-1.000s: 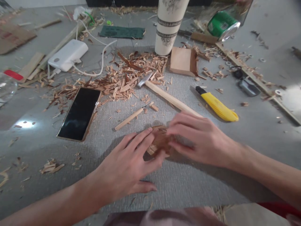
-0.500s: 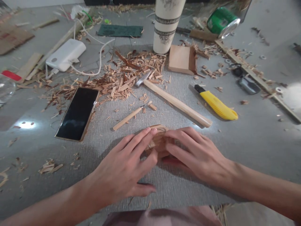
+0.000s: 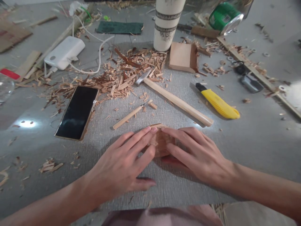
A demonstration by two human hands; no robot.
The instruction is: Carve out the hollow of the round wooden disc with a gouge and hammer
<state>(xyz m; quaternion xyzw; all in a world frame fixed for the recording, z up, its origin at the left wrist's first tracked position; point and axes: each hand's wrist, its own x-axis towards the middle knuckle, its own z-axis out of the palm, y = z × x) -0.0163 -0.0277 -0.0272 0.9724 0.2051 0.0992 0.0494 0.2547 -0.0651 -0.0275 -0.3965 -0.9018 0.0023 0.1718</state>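
Note:
A small carved piece of brown wood [image 3: 162, 146] lies on the grey textured table in front of me, partly covered by my fingers. My left hand [image 3: 131, 157] holds its left side, fingertips on the upper face and thumb stuck out toward me. From the right, my right hand [image 3: 195, 144] grips the same piece with bent fingers; its thumb is mostly hidden underneath. Just beyond lie a thin wooden-handled carving tool [image 3: 128, 117] and a hammer [image 3: 178, 102] with a pale wooden handle. To the right is a yellow utility knife [image 3: 218, 103].
A phone [image 3: 77, 113] lies at left, near a white power bank [image 3: 64, 52] with cables. Wood shavings [image 3: 117, 78] are heaped behind the tools. Further back stand a patterned paper cup [image 3: 167, 28], a shallow wooden tray [image 3: 182, 56] and a tipped green can [image 3: 224, 18].
My right fingers have shifted slightly left along the wood's far edge, and more of its face shows between my hands. The whole view has moved a little.

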